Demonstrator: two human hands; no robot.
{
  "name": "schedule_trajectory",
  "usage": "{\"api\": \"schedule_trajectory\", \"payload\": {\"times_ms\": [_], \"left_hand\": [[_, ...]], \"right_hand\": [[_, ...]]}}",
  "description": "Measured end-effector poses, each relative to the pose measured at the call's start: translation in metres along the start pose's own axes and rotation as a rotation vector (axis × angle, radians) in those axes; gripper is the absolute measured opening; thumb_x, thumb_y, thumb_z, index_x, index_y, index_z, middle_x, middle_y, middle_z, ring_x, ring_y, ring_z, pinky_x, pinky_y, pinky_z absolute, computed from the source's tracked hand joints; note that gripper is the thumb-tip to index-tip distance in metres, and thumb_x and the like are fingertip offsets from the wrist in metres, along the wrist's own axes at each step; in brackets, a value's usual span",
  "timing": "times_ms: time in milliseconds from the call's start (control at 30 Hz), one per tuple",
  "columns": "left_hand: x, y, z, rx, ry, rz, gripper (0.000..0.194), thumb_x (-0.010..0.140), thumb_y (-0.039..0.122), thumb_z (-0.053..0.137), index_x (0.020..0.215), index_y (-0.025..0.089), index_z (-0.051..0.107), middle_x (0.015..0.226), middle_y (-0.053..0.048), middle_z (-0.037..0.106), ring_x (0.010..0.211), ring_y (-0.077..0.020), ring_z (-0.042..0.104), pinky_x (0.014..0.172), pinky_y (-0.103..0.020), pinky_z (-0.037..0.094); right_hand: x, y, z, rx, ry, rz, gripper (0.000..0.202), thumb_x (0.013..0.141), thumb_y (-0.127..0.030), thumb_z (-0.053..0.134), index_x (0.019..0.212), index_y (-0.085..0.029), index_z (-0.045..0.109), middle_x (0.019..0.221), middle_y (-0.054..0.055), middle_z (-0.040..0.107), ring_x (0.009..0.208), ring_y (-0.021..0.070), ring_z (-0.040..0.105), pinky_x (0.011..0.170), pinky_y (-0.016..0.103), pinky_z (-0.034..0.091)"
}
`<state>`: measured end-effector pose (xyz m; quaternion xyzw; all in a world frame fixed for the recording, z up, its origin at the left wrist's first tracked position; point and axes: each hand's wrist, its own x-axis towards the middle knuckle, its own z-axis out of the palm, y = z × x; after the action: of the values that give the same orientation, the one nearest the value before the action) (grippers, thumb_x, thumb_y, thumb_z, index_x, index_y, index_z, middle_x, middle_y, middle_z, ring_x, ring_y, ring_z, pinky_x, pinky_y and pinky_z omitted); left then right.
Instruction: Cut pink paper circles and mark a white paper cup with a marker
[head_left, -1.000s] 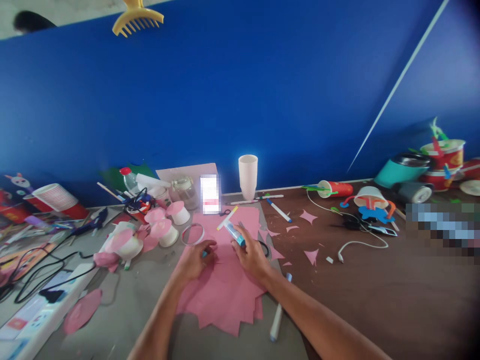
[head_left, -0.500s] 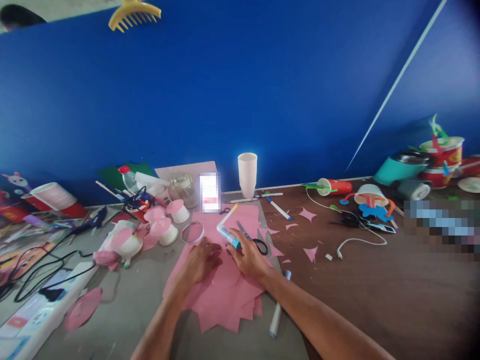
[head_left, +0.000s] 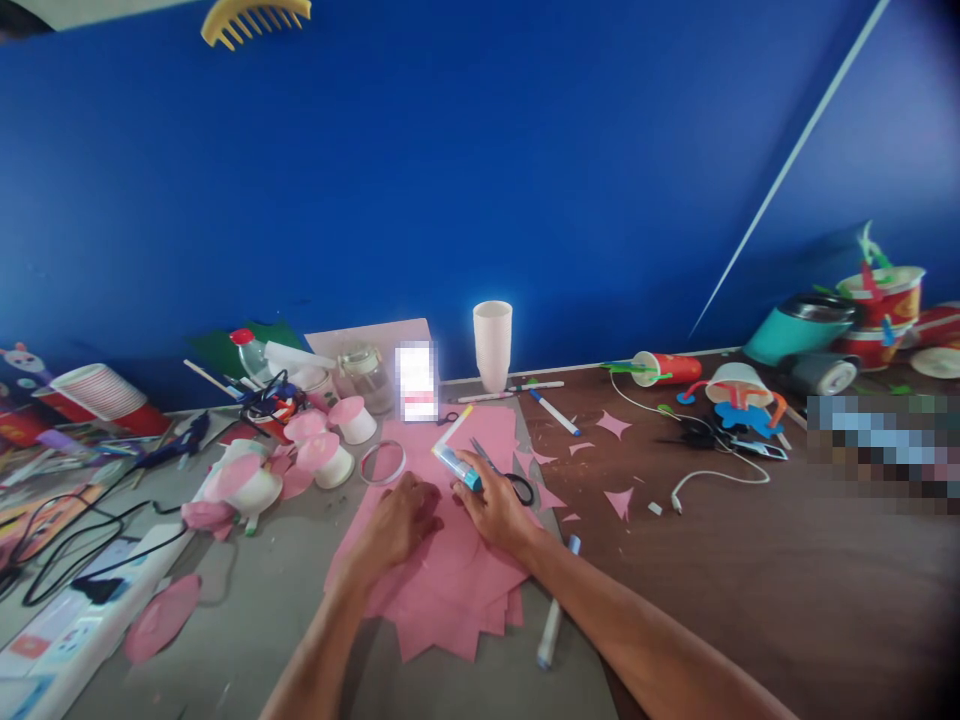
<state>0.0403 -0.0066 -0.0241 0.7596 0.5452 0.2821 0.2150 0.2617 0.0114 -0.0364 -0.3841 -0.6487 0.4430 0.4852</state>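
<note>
Pink paper sheets with zigzag front edges lie in a stack before me. My left hand rests on them, fingers loosely bent and apart, holding nothing. Beside it, my right hand has a clear tube with a blue cap between thumb and fingers. A white stick with a yellow tip lies just beyond that tube. Scissors with black handles sit against the right hand's outer side, partly hidden by it. A tape roll is on the paper's left edge.
White cups with pink paper discs stand left, near a power strip and cables. A stack of white cups is at the blue partition. Pink scraps, a marker and a white cable lie right.
The view has shifted slightly, so everything sits a little higher and further left. Both hands keep their places on the pink paper.
</note>
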Motion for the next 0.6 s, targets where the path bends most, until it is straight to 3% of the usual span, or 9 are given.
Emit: {"api": "schedule_trajectory", "payload": {"times_ms": [100,300,433,600], "left_hand": [[0.000,0.000,-0.001,-0.006,-0.021,-0.004,0.008,0.082,0.027,0.079,0.089,0.023,0.077,0.093,-0.009,0.073,0.078,-0.0270,0.065,0.077,-0.041,0.050],[0.001,0.001,-0.003,0.117,-0.111,-0.028,0.016,0.085,0.024,0.074,0.102,0.024,0.077,0.105,-0.011,0.074,0.090,-0.0309,0.070,0.083,-0.042,0.053],[0.005,0.002,-0.006,0.203,-0.206,-0.053,0.010,0.087,0.023,0.069,0.097,0.023,0.071,0.105,-0.011,0.074,0.089,-0.0298,0.071,0.083,-0.044,0.055],[0.008,0.004,-0.011,0.193,-0.218,-0.072,0.003,0.085,0.023,0.067,0.089,0.023,0.067,0.100,-0.010,0.075,0.086,-0.0286,0.070,0.081,-0.043,0.054]], "right_hand": [[0.000,0.000,0.000,0.014,-0.005,0.005,0.043,0.101,-0.035,0.068,0.143,-0.029,0.072,0.131,0.014,0.081,0.099,0.0311,0.079,0.103,0.054,0.062],[0.000,0.007,0.001,-0.050,0.010,-0.035,0.045,0.103,-0.032,0.062,0.147,-0.026,0.069,0.133,0.014,0.081,0.098,0.0295,0.081,0.096,0.049,0.066],[0.001,0.014,0.002,-0.102,0.009,-0.062,0.045,0.104,-0.029,0.060,0.147,-0.023,0.068,0.128,0.015,0.083,0.086,0.0278,0.081,0.087,0.046,0.068],[0.001,0.016,0.003,-0.093,0.027,-0.091,0.043,0.103,-0.027,0.061,0.145,-0.022,0.068,0.124,0.016,0.083,0.086,0.0287,0.082,0.085,0.047,0.068]]}}
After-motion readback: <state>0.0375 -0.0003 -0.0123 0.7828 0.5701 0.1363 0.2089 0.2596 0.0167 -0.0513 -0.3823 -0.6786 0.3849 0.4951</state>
